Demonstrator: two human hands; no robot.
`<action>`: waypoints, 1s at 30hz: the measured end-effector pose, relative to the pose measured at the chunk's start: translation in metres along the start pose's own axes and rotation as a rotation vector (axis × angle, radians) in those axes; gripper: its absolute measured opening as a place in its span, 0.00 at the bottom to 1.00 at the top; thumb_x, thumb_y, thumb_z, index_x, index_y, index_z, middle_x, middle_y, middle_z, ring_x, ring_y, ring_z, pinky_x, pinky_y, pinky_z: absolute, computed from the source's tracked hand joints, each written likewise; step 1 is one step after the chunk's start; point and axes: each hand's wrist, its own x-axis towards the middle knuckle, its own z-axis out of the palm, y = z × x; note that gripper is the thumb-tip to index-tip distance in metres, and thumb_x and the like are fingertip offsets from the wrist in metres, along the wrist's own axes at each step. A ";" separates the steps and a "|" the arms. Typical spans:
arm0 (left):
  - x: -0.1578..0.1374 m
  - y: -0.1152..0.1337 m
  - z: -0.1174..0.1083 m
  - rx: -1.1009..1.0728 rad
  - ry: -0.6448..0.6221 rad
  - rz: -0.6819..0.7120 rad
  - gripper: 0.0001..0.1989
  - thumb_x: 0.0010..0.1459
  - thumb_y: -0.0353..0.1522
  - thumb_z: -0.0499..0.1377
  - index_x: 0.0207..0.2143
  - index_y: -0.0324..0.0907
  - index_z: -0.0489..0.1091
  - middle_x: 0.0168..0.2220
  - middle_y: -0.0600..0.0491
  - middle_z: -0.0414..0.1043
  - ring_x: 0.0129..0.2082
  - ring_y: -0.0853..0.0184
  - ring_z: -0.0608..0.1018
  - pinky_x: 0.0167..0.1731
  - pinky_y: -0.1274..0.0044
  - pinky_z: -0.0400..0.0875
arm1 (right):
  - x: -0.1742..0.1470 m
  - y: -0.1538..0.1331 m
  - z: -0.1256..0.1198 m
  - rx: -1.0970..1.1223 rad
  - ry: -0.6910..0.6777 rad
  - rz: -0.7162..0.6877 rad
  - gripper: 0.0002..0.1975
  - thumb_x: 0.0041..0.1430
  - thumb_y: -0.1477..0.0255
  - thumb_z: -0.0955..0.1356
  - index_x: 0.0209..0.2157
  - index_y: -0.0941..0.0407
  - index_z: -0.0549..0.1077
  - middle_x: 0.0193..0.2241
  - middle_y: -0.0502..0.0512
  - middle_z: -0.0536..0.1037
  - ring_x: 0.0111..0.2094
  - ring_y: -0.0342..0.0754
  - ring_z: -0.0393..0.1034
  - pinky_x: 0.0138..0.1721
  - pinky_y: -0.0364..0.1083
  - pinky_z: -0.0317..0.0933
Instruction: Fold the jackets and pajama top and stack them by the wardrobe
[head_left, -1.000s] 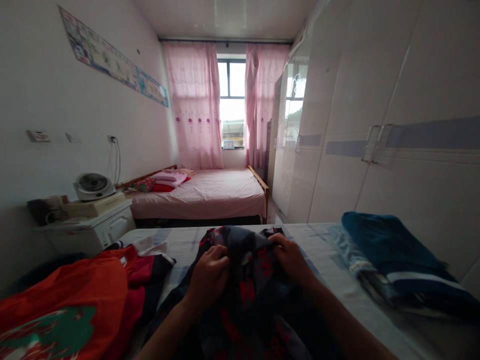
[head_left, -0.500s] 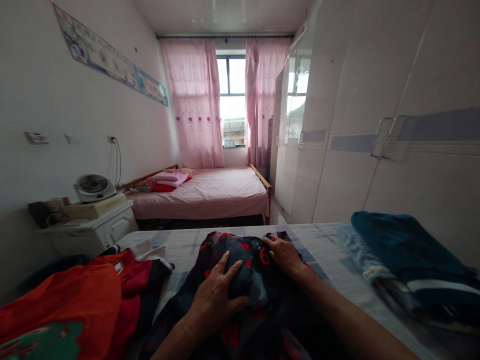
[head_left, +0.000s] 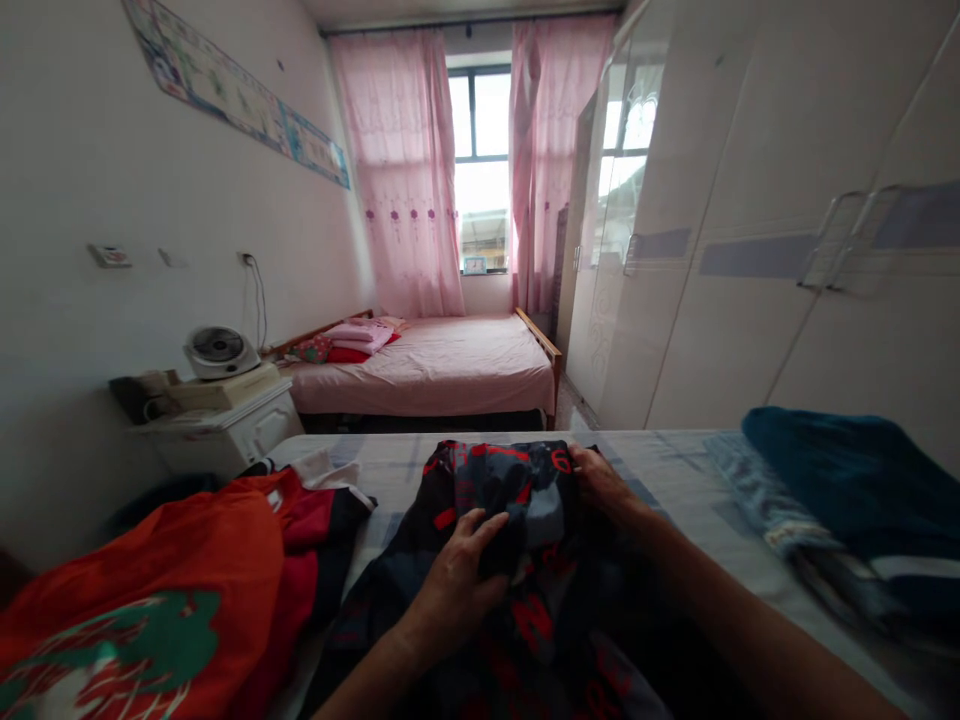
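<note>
A black and grey garment (head_left: 547, 510) with red lettering lies bunched in front of me on the light bed sheet; its exact kind is unclear. My left hand (head_left: 461, 575) rests on its middle, fingers apart, with nothing held. At the garment's far right edge, my right hand (head_left: 604, 488) has its fingers bent around the cloth, with some fingertips hidden. The far end of the garment looks folded into a fairly straight edge.
On the left lie an orange T-shirt (head_left: 187, 560) with a green print and other red, black and white clothes. To the right is a pile with a teal folded cloth (head_left: 832, 470) and light-blue jeans (head_left: 757, 490). Beyond stand a pink bed (head_left: 450, 365), a bedside cabinet (head_left: 259, 430) and a wardrobe (head_left: 690, 330).
The view has tilted down and turned slightly left. My right hand has moved from the garment's top to its right edge. The garment's far end looks flatter and straighter.
</note>
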 end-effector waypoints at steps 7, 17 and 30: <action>0.004 0.027 0.006 0.058 0.200 0.195 0.23 0.49 0.19 0.49 0.44 0.41 0.73 0.53 0.48 0.66 0.53 0.62 0.68 0.55 0.69 0.62 | -0.021 -0.012 -0.004 0.044 -0.052 -0.005 0.27 0.49 0.73 0.62 0.54 0.55 0.63 0.40 0.55 0.78 0.39 0.48 0.73 0.40 0.46 0.66; 0.022 0.032 -0.013 0.466 0.248 0.230 0.17 0.59 0.34 0.53 0.51 0.45 0.67 0.59 0.48 0.61 0.59 0.56 0.62 0.57 0.63 0.54 | -0.062 -0.047 0.004 -0.344 0.085 -0.391 0.25 0.60 0.65 0.59 0.59 0.52 0.59 0.61 0.55 0.59 0.62 0.51 0.47 0.62 0.53 0.41; -0.018 0.014 0.018 0.449 -0.120 0.247 0.18 0.61 0.38 0.50 0.54 0.49 0.65 0.61 0.50 0.58 0.61 0.58 0.59 0.60 0.60 0.50 | -0.013 -0.023 0.010 -0.723 -0.104 -0.331 0.22 0.62 0.68 0.58 0.56 0.56 0.62 0.55 0.60 0.67 0.55 0.51 0.61 0.54 0.49 0.52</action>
